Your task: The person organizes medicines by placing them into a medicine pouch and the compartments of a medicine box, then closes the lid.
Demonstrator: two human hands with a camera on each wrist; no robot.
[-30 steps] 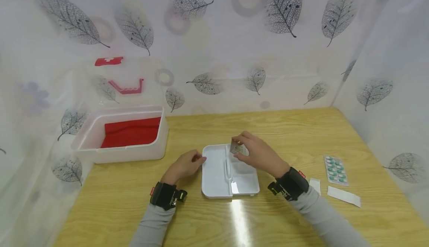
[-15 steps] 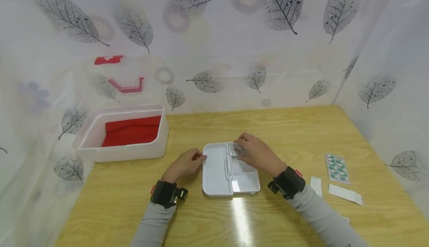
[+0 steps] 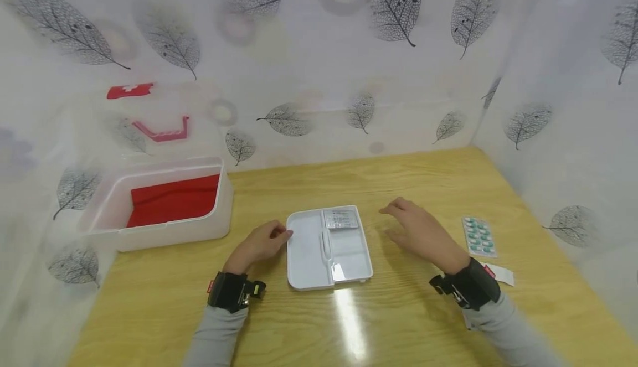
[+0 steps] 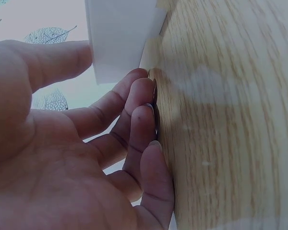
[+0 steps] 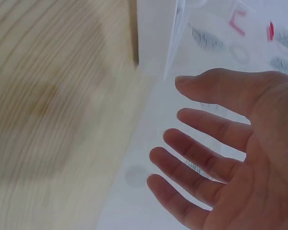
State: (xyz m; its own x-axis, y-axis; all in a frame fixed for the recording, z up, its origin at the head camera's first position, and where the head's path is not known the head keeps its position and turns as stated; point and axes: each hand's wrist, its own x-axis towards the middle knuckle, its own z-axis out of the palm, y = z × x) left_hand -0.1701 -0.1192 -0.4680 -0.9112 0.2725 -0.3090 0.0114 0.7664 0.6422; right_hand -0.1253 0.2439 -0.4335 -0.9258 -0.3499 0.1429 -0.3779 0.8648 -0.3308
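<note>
A white divided tray (image 3: pixel 305 267) lies on the table, its left edge between the thumb and bent fingers of my left hand (image 3: pixel 260 246). In the left wrist view, the thumb meets the tray's wall (image 4: pixel 122 38) and the fingertips rest on the wood beside its base. A silver foil blister pack (image 3: pixel 341 218) lies in the tray's back right compartment. Just right of the tray, my right hand (image 3: pixel 423 235) hovers with fingers spread and nothing in them. Further right lies a blister pack of green-and-white capsules (image 3: pixel 479 237).
A clear plastic bin (image 3: pixel 225 206) with a red cloth (image 3: pixel 174 203) inside stands at the back left. A white paper strip (image 3: pixel 500 274) lies partly behind the right wrist. Leaf-patterned curtain (image 3: pixel 309 51) surrounds the wooden table (image 3: pixel 399 179).
My right hand has laid the silver blister pack flat in the back compartment, let go and moved right, away from the tray. The left hand stays at the tray's edge. The head view has shifted.
</note>
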